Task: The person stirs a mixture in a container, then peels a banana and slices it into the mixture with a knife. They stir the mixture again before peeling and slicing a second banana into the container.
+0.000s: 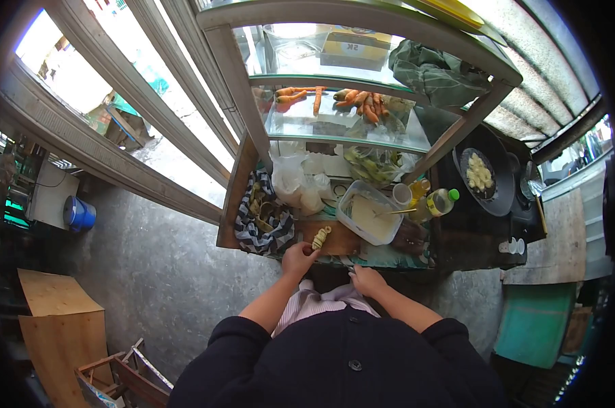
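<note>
My left hand [299, 259] is closed, with its fingertips on the near end of a pale, ridged piece of food that looks like a sliced banana [320, 238]. The piece lies on a wooden cutting board [343, 239]. My right hand [369, 280] is closed at the counter's front edge, around what looks like a small knife, mostly hidden by the fingers. Right of the board stands a clear plastic tub [367, 212] of pale batter with a spoon in it. Left of the board, a checkered bag [263, 238] holds brownish-yellow peels.
Behind the board sit a white plastic bag [295, 182] and a bag of green produce [372, 163]. A green-capped bottle [440, 202] and a cup [402, 195] stand right of the tub. Farther right, a wok [501, 194] holds pale pieces. Carrots [369, 105] lie in the glass case.
</note>
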`<action>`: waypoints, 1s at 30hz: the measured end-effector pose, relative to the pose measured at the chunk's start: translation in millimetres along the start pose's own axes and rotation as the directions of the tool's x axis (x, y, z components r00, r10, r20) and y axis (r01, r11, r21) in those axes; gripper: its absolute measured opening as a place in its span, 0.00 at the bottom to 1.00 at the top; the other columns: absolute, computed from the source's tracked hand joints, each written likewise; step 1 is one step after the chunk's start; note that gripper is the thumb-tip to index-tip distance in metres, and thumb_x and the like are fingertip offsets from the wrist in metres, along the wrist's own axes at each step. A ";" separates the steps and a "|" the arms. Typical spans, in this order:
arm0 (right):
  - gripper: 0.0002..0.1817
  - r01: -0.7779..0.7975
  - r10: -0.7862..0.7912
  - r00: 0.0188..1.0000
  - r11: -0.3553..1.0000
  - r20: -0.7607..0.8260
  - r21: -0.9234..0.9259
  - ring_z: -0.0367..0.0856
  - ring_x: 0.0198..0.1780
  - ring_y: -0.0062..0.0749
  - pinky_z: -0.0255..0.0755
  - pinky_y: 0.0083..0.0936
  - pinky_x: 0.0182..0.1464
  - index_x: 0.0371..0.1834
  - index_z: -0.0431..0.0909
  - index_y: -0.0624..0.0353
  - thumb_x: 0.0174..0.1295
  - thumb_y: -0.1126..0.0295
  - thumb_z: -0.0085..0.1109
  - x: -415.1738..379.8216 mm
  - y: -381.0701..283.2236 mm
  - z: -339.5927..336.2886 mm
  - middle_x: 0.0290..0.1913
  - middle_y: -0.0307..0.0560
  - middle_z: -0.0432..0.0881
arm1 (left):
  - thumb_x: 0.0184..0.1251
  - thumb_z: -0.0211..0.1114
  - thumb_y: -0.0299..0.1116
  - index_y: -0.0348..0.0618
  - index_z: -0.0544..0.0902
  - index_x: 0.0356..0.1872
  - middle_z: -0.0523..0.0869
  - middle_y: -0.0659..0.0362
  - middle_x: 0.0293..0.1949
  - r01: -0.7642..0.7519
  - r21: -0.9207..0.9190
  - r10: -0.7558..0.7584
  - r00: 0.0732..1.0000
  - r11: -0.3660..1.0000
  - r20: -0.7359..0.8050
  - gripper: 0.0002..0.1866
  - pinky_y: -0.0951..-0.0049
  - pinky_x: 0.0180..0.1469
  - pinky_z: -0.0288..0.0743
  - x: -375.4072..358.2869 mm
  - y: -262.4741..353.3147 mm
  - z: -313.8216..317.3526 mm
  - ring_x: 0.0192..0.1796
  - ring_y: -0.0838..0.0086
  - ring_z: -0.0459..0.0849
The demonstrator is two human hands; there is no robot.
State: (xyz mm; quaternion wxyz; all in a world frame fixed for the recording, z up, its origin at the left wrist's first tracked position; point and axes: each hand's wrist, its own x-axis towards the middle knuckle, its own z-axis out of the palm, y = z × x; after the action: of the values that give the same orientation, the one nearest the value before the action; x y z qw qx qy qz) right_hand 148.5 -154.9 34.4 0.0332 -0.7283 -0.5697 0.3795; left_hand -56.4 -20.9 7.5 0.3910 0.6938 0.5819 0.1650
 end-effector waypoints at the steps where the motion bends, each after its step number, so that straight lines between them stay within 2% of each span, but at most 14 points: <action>1: 0.18 -0.007 0.007 1.000 1.000 0.001 -0.017 0.79 0.41 0.66 0.71 0.54 0.46 0.43 0.72 0.66 0.67 0.58 0.47 0.6 0.3 -0.1 0.36 0.69 0.81 | 0.50 0.75 0.44 0.41 0.86 0.36 0.88 0.55 0.31 -0.020 -0.018 0.020 1.000 1.000 -0.007 0.18 0.68 0.39 0.79 0.2 -1.7 0.1 0.35 0.65 0.87; 8: 0.18 -0.026 0.027 0.999 0.997 0.019 -0.069 0.81 0.41 0.63 0.72 0.53 0.46 0.45 0.72 0.66 0.67 0.59 0.48 13.8 -0.8 7.7 0.36 0.68 0.82 | 0.51 0.75 0.43 0.40 0.86 0.36 0.87 0.54 0.30 -0.006 -0.049 0.005 1.000 0.999 -0.025 0.18 0.68 0.38 0.79 -2.6 -0.8 0.3 0.34 0.65 0.87; 15: 0.19 0.042 -0.043 0.999 0.999 -0.023 -0.023 0.79 0.41 0.65 0.71 0.53 0.45 0.43 0.72 0.67 0.67 0.58 0.48 6.6 -0.6 -2.7 0.35 0.69 0.81 | 0.51 0.75 0.43 0.42 0.86 0.37 0.87 0.55 0.30 0.015 -0.056 -0.018 0.999 0.998 -0.040 0.17 0.67 0.38 0.79 -2.9 -0.9 0.9 0.33 0.64 0.87; 30: 0.18 0.028 -0.028 1.000 0.999 -0.006 -0.045 0.80 0.40 0.65 0.72 0.55 0.44 0.43 0.72 0.65 0.67 0.58 0.47 4.6 -0.8 -0.3 0.35 0.69 0.81 | 0.50 0.75 0.40 0.40 0.86 0.37 0.88 0.54 0.31 0.007 -0.045 -0.009 0.999 0.999 -0.032 0.17 0.68 0.39 0.79 -1.9 -9.8 5.5 0.34 0.64 0.87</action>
State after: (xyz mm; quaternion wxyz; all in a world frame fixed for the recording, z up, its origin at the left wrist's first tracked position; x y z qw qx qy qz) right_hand 148.3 -150.6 32.6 0.0239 -0.7219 -0.5882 0.3637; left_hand -59.8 -24.4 -2.8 0.3976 0.6798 0.5870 0.1874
